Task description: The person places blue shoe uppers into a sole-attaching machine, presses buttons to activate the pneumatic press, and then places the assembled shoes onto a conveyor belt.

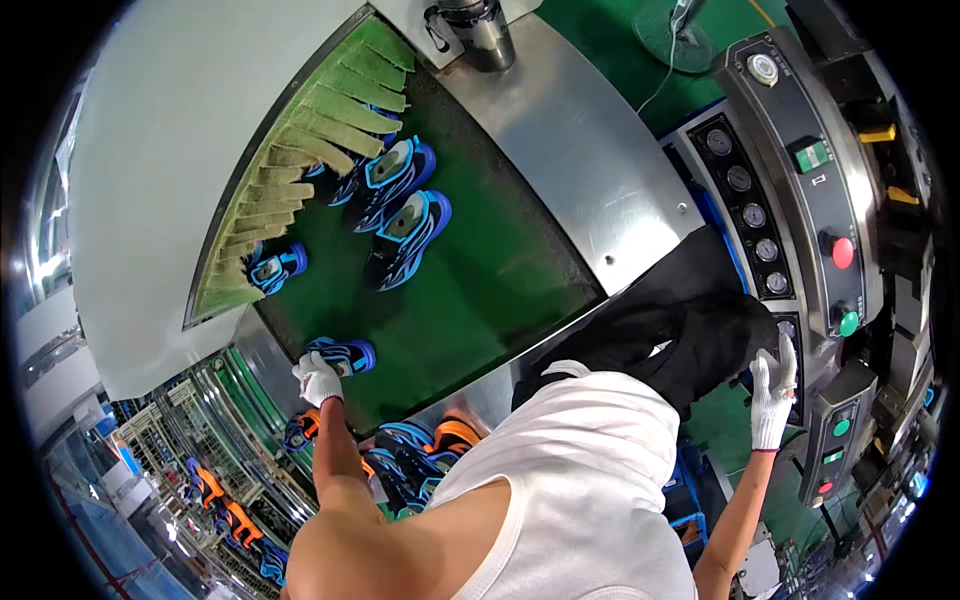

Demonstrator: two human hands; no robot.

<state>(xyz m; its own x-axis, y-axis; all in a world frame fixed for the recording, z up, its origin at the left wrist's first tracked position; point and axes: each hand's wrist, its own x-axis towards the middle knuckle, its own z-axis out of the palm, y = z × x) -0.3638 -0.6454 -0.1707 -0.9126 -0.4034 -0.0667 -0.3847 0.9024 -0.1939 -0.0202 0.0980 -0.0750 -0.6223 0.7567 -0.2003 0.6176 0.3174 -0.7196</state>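
One black shoe (347, 354), light-blue streaks, violet-blue heel, in left hand (319, 381); right hand (772, 396) wide

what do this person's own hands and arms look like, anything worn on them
The left hand and right hand each wear a white fabric glove; the right one ends in a thin dark reddish edge. The visible arms have no sleeves, and the top is white and sleeveless.

Shoes (405, 232) on belt (490, 290) | strip curtain (322, 122) left | control panel (822, 185) right | more shoes (240, 524), seemingly on wire rack (172, 425)
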